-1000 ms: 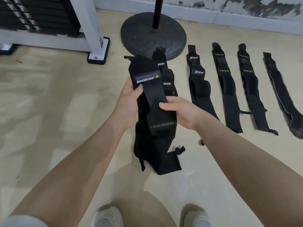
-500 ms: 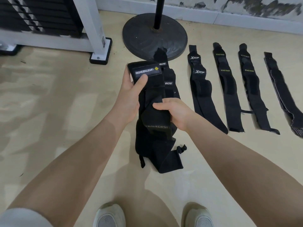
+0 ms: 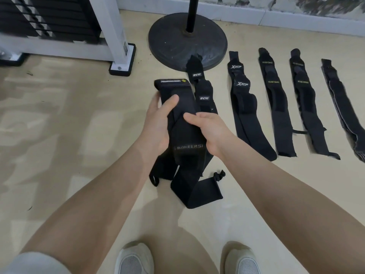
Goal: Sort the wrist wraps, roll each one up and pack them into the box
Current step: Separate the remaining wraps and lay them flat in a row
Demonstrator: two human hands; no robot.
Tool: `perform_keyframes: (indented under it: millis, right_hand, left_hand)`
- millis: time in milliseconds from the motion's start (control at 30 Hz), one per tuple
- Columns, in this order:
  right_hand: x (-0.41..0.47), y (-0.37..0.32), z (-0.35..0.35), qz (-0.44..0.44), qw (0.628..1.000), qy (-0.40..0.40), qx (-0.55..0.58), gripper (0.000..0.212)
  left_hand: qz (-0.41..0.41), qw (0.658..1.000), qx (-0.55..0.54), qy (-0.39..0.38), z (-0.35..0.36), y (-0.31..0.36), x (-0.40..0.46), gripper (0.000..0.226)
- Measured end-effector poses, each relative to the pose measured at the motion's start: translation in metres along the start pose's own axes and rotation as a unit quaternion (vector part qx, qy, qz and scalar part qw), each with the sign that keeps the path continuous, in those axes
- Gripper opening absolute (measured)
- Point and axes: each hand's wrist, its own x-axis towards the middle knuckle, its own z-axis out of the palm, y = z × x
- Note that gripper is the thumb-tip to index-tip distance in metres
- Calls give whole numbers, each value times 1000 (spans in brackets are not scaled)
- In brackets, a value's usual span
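Note:
I hold a bundle of black wrist wraps above the floor. My left hand grips the bundle's left side, thumb pressed on the front near the folded top end with its label. My right hand grips the right side, thumb across the front. Loose tails hang down below the hands. On the floor behind lie an IINCYO pair, an XTEP pair, two XUETING wraps and a grey-edged wrap, each laid out straight. No box is in view.
A round black stand base with a pole sits at the back centre. A white machine frame foot and weight stack stand back left. My two white shoes are at the bottom. A wall skirting runs along the back.
My left hand has folded the labelled top end of the held wrap over and down, so the label now faces up. Both hands stayed on the bundle.

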Motion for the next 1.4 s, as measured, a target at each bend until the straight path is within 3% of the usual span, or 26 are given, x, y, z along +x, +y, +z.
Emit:
perform_keyframes:
  millis: [100, 233, 300, 367, 500, 567, 633, 733, 900, 967, 1033, 1100, 1167, 1233, 1267, 1333, 1400]
  right_hand:
    - [1, -12, -1, 2, 998, 6, 60, 13]
    - [0, -17, -2, -8, 995, -53, 79, 24]
    - [2, -18, -2, -60, 994, -79, 39, 24]
    - [4, -21, 5, -118, 991, -33, -43, 28]
    - [11, -20, 17, -195, 971, 73, -120, 64]
    - [16, -15, 10, -208, 960, 80, -171, 78]
    - [21, -5, 0, -131, 973, -11, -188, 75]
    - [19, 4, -6, -49, 964, -139, -223, 39]
    - [31, 4, -1, -24, 956, -178, -233, 24]
    - [35, 13, 0, 51, 945, -196, -258, 40]
    - [35, 24, 1, 145, 932, -186, -275, 81]
    - [38, 31, 1, 192, 941, -181, -213, 99]
    - [42, 32, 1, 212, 955, -175, -115, 85]
    - [44, 25, 8, 208, 963, -163, -59, 47]
    - [45, 22, 12, 203, 966, -152, -54, 35]
    - [52, 18, 22, 187, 972, -135, -34, 32]
    - [61, 17, 34, 166, 979, -118, 28, 35]
  left_hand:
    - [-91, 984, 132, -76, -7, -10, -8, 29]
    - [-53, 967, 242, -65, -14, -8, -6, 21]
    - [-33, 968, 242, -59, -13, 4, 0, 23]
    - [-10, 967, 247, -63, -8, 13, 2, 24]
    - [-7, 979, 200, -32, -3, 21, 4, 22]
    - [-14, 991, 132, 21, -6, 30, 6, 26]
    - [0, 996, 58, 62, -12, 41, 12, 30]
    - [31, 997, 43, 61, -17, 52, 19, 34]
    - [28, 992, 56, 110, -21, 61, 34, 31]
    - [-17, 985, 24, 169, -23, 66, 43, 29]
    - [-53, 977, -5, 208, -29, 68, 49, 23]
    - [-53, 974, -43, 214, -38, 64, 55, 21]
    - [-33, 978, -117, 168, -52, 56, 60, 27]
    - [-22, 983, -168, 67, -65, 50, 62, 38]
    - [-28, 990, -135, 13, -73, 45, 63, 42]
    - [-71, 994, 55, -68, -83, 30, 65, 45]
    - [-109, 971, 197, -86, -91, 14, 69, 45]
